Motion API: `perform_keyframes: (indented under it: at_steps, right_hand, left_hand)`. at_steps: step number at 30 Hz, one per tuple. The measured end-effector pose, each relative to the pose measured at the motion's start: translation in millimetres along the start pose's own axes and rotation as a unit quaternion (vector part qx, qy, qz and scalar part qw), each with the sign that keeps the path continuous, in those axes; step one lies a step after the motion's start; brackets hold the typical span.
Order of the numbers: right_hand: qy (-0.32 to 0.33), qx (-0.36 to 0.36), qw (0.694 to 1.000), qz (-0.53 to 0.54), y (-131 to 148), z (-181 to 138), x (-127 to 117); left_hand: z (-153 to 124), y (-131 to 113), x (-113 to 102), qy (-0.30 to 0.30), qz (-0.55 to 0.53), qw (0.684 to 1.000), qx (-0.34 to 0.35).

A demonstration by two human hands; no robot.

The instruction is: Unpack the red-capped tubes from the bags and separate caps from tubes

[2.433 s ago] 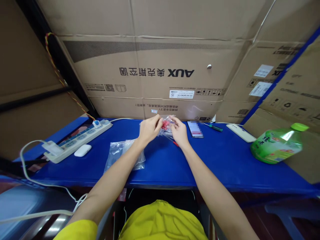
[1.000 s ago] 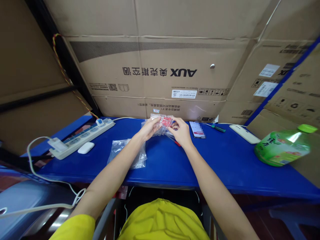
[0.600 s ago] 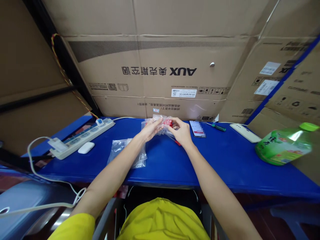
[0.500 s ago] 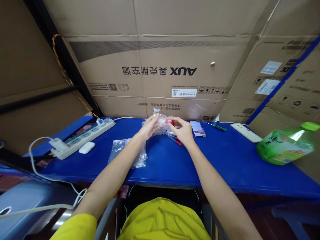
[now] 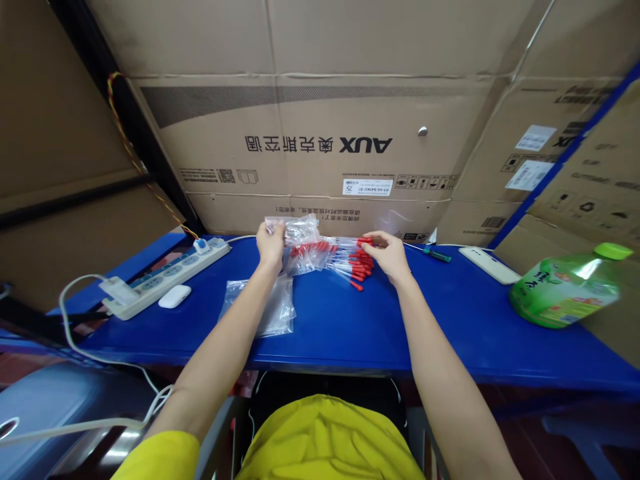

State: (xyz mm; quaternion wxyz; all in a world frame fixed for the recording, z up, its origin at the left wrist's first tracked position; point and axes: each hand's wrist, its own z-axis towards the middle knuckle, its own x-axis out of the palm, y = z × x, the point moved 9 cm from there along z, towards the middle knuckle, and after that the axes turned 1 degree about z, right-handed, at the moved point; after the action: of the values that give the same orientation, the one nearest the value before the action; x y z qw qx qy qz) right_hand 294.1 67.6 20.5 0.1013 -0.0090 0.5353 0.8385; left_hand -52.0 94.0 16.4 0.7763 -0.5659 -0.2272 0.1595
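Observation:
My left hand [image 5: 271,247] is closed on the left end of a clear plastic bag [image 5: 303,230], held just above the table near the cardboard. Under it lies another clear bag [image 5: 306,261] with red ends showing through or beside it. To the right, a row of thin clear sticks with red ends [image 5: 360,267] lies on the blue table, red ends pointing right. My right hand [image 5: 390,255] pinches at the red ends at the back of this row, thumb and forefinger round them. How many it holds is hidden. Flat empty clear bags [image 5: 275,310] lie nearer me, partly under my left forearm.
At left are a white power strip [image 5: 173,273] with plugs and a white earphone case [image 5: 175,296]. A green screwdriver [image 5: 437,254], a white phone-like slab [image 5: 489,265] and a large green bottle [image 5: 565,290] stand or lie at right. Cardboard [image 5: 320,107] walls the back.
My hands have moved apart: the left went left with the clear bag, the right moved right to the red ends. The sticks are now uncovered, and the phone beside them is hidden.

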Motion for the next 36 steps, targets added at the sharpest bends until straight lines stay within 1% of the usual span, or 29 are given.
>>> perform_keyframes:
  at_steps: [2, 3, 5, 7, 9, 11, 13, 14, 16, 18, 19, 21, 23, 24, 26, 28, 30, 31, 32, 34, 35, 36]
  right_hand:
    - [0.035, 0.005, 0.997, -0.074, -7, 1, 1]
    - [0.057, 0.004, 0.992, -0.111, -10, 0, 4]
    - [0.097, -0.009, 0.979, -0.178, -11, -3, 12]
    - [0.118, -0.029, 0.962, -0.244, -8, -7, 19]
    - [0.116, -0.04, 0.943, -0.31, -3, -11, 21]
    - [0.097, -0.048, 0.926, -0.362, 4, -14, 20]
    - [0.068, -0.06, 0.921, -0.38, 14, -16, 18]
    - [0.05, -0.066, 0.925, -0.371, 19, -16, 18]
    - [0.02, -0.065, 0.95, -0.303, 26, -16, 17]
    - [0.013, -0.042, 0.984, -0.173, 26, -15, 21]
    - [0.016, -0.026, 0.995, -0.097, 24, -14, 25]
    - [0.03, 0.011, 0.999, 0.026, 18, -14, 35]
    - [0.026, 0.048, 0.994, 0.098, 11, -15, 41]
    - [0.018, 0.062, 0.991, 0.118, 9, -16, 42]
    - [0.003, 0.074, 0.988, 0.136, 6, -17, 41]
    - [-0.004, 0.068, 0.989, 0.134, 7, -17, 39]
    - [-0.005, 0.053, 0.991, 0.124, 10, -17, 38]
    - [-0.007, 0.046, 0.992, 0.116, 12, -17, 38]
    - [-0.008, 0.038, 0.994, 0.105, 13, -18, 38]
    - [-0.006, 0.023, 0.996, 0.081, 17, -19, 39]
    - [0.001, 0.015, 0.997, 0.069, 20, -19, 41]
    - [0.012, 0.008, 0.998, 0.06, 22, -20, 44]
  left_hand:
    - [-1, 5, -3, -0.016, -0.001, 1.0, -0.026]
    - [-3, 7, -2, -0.012, -0.003, 0.999, -0.037]
    - [-7, 9, 5, 0.012, -0.005, 0.999, -0.044]
    - [-12, 7, 14, 0.042, -0.01, 0.998, -0.035]
    - [-19, 3, 21, 0.066, -0.016, 0.997, -0.022]
    - [-26, -1, 29, 0.091, -0.022, 0.995, -0.014]
    - [-34, -4, 38, 0.121, -0.027, 0.992, -0.012]
    - [-38, -6, 42, 0.137, -0.03, 0.99, -0.012]
    - [-46, -9, 50, 0.166, -0.039, 0.985, -0.005]
    - [-54, -13, 56, 0.19, -0.045, 0.981, 0.01]
    - [-57, -15, 59, 0.203, -0.047, 0.978, 0.019]
    - [-64, -18, 66, 0.235, -0.052, 0.97, 0.032]
    - [-69, -22, 70, 0.254, -0.06, 0.965, 0.039]
    - [-69, -24, 70, 0.25, -0.061, 0.965, 0.042]
    - [-65, -25, 65, 0.215, -0.049, 0.974, 0.049]
    - [-60, -23, 59, 0.179, -0.03, 0.982, 0.045]
    - [-57, -20, 55, 0.167, -0.004, 0.985, 0.04]
    - [-55, -21, 53, 0.159, 0.019, 0.986, 0.05]
    - [-54, -26, 48, 0.144, 0.049, 0.986, 0.075]
    - [-56, -46, 40, 0.11, 0.117, 0.974, 0.161]
    - [-61, -59, 38, 0.105, 0.148, 0.96, 0.213]
    - [-67, -71, 41, 0.126, 0.17, 0.942, 0.26]
